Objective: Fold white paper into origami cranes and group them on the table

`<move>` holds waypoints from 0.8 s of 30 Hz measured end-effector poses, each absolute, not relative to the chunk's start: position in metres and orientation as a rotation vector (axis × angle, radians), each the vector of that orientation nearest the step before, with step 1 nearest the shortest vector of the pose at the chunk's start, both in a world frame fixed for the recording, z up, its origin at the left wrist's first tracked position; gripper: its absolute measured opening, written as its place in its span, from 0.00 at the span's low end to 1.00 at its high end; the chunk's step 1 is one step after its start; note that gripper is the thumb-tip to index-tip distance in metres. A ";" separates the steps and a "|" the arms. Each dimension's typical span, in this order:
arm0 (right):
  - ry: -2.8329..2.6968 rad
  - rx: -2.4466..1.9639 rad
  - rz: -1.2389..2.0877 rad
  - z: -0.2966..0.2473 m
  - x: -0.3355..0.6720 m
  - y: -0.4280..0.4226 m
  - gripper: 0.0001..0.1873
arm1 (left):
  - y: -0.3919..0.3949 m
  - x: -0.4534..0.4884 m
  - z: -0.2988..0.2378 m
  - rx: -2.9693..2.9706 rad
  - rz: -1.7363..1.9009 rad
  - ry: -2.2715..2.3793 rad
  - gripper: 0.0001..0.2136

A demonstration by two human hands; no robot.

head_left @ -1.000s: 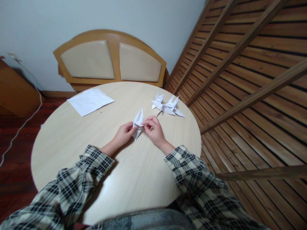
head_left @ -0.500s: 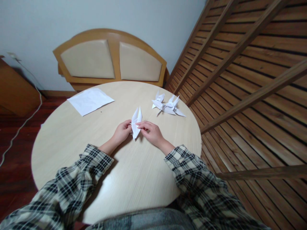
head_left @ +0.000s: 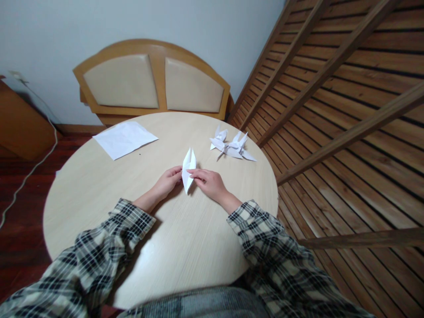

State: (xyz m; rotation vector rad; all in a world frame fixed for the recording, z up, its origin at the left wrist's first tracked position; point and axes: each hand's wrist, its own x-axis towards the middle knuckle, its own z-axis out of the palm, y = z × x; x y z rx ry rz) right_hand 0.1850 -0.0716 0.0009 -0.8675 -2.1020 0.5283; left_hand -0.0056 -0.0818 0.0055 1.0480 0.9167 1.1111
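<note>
A white folded paper piece point(head_left: 188, 170), a narrow diamond shape, lies flat on the round light-wood table point(head_left: 99, 194). My left hand point(head_left: 167, 182) pinches its left edge at the middle. My right hand point(head_left: 208, 183) presses its right edge with the fingertips. Both arms wear plaid sleeves and come in from the bottom of the view.
Two finished white paper cranes point(head_left: 232, 145) sit at the table's far right. A flat white sheet point(head_left: 124, 139) lies at the far left. A wooden chair with beige pads point(head_left: 152, 84) stands behind the table. Slatted wooden panels point(head_left: 347, 88) lean on the right.
The paper piece was held tilted up off the table a second ago; it now lies flat and straight, with both hands lowered onto its sides.
</note>
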 end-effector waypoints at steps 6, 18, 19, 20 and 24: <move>-2.163 -0.880 0.520 0.001 0.186 -0.070 0.16 | -0.082 -0.007 0.005 0.997 1.117 0.899 0.10; -2.319 -0.898 0.401 0.006 0.191 -0.068 0.19 | -0.082 -0.007 0.008 0.942 1.089 0.916 0.10; -2.319 -0.896 0.402 0.005 0.192 -0.068 0.19 | -0.082 -0.006 0.009 0.921 1.092 0.927 0.10; -2.317 -0.895 0.403 0.005 0.192 -0.068 0.20 | -0.081 -0.006 0.009 0.892 1.099 0.942 0.10; -2.317 -0.883 0.426 0.006 0.191 -0.068 0.21 | -0.081 -0.006 0.011 0.831 1.138 0.985 0.09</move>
